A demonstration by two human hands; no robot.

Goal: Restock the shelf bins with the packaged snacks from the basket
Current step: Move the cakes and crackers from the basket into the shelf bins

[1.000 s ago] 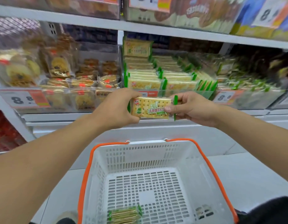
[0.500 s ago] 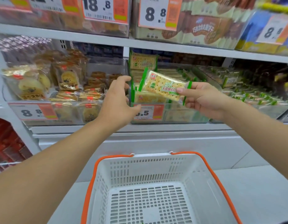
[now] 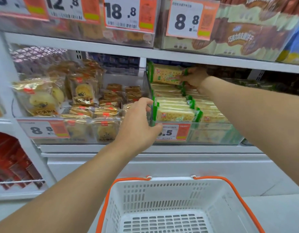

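- At the back of the clear bin, under the upper shelf, the right hand pinches the right end of a cracker packet, held upright above the stacked rows.
- Below that hand, more cracker packets with green ends fill the cracker bin in rows.
- Nearer, the left hand grips the front left corner of that bin, fingers curled over the clear divider, thumb on the price tag.
- Left of this hand, a neighbouring bin holds wrapped pastries.
- Beneath both arms sits a white basket with orange handles; what shows of its floor is bare.
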